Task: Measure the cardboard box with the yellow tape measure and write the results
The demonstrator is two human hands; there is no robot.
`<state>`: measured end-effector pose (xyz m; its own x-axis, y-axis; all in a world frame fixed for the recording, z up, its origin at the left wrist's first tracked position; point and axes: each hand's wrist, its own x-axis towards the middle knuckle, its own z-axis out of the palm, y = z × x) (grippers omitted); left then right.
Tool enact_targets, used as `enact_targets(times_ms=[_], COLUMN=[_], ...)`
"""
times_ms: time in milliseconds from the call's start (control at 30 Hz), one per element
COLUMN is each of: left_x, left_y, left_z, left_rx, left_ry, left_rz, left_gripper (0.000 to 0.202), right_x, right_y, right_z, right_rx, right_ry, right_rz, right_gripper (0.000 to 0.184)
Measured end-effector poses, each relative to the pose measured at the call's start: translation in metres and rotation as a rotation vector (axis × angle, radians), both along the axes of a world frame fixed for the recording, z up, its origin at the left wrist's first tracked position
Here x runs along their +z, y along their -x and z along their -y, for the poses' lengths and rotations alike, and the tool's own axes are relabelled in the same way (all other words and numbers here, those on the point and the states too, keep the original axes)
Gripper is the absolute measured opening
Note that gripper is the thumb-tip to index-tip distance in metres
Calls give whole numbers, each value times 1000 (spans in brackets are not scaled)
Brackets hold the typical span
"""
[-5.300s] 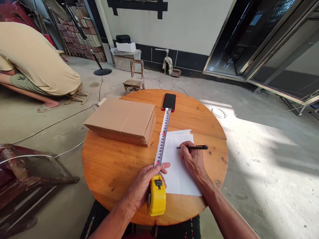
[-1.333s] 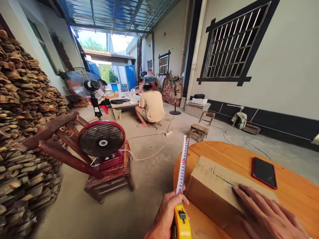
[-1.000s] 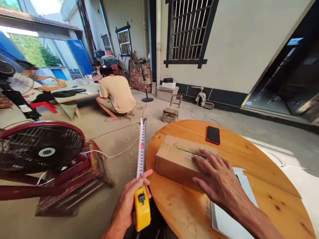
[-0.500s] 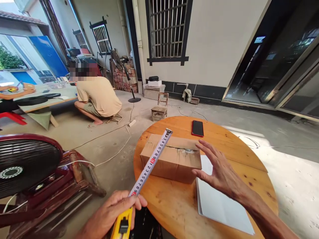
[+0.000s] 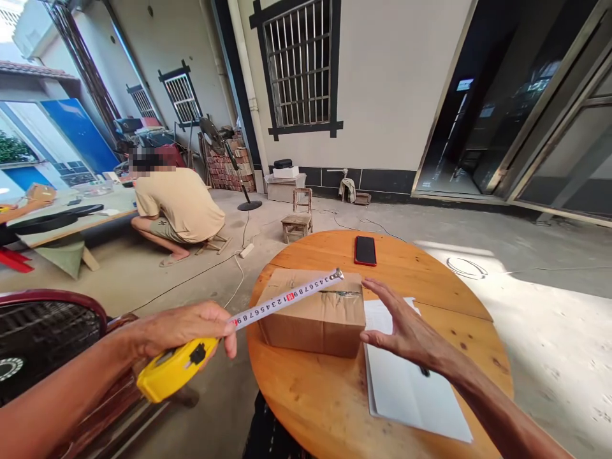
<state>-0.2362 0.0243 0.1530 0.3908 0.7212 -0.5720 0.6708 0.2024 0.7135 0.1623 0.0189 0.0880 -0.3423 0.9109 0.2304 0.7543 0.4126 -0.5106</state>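
Note:
My left hand (image 5: 191,328) is closed around a yellow tape measure (image 5: 174,370), left of the table's edge. Its white blade (image 5: 282,299) is drawn out and slants across the top of a brown cardboard box (image 5: 313,328), the metal hook near the box's far right corner. Whether the blade touches the box, I cannot tell. At the box's right end is my right hand (image 5: 406,331), thumb and fingers spread, holding nothing. Beneath that hand lies a stack of white paper (image 5: 415,401), with a dark pen-like item (image 5: 424,371) partly hidden by the wrist.
The round wooden table (image 5: 306,408) also carries a red-cased phone (image 5: 365,250) at its far side. A fan (image 5: 43,344) stands at the left. Beyond are a small chair (image 5: 297,220), floor cables and a person (image 5: 179,204) squatting at another table.
My left hand has risen and turned the tape measure, so the blade lies flatter and reaches further right across the box. My right hand stays spread by the box. The view has shifted slightly.

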Motion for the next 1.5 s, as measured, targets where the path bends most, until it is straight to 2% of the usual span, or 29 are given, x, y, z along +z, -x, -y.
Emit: enact_targets(times_ms=[67, 167, 267, 367, 567, 800, 900, 1000, 1067, 1133, 1200, 1300, 1500], left_x=[10, 21, 28, 31, 32, 27, 25, 23, 22, 20, 18, 13, 3], left_y=[-1, -6, -15, -22, -34, -42, -42, -40, -37, -35, -33, -31, -25], left_z=[-10, -23, -39, -60, -95, -115, -118, -119, -119, -118, -118, -119, -123], left_rx=[-47, -185, -327, -417, -456, -515, -538, -553, -550, -535, -514, -484, -467], left_ry=[62, 113, 131, 131, 191, 263, 246, 225, 210, 195, 186, 192, 206], left_rz=[18, -29, -53, -62, -96, -88, -80, -72, -68, -71, -76, -78, -41], left_gripper=[46, 43, 40, 36, 35, 31, 30, 30, 31, 32, 32, 32, 30], right_x=[-1, -5, -9, -10, -2, 3, 8, 15, 19, 21, 18, 10, 0], right_y=[-3, -9, -13, -15, -19, -14, -1, 16, 27, 35, 40, 42, 37], right_z=[1, 2, 3, 5, 14, 17, 13, 9, 7, 7, 8, 11, 14], right_rx=[-9, -6, -3, -20, -112, -141, -136, -119, -83, -48, -25, 13, 52], right_ry=[13, 24, 49, 85, 191, 173, 77, -109, -236, -358, -478, -589, -671], right_rz=[-17, -50, -82, -105, -97, -42, -24, 12, 59, 123, 177, 223, 273], right_gripper=[84, 82, 82, 86, 88, 84, 78, 71, 54, 29, 17, 17, 22])
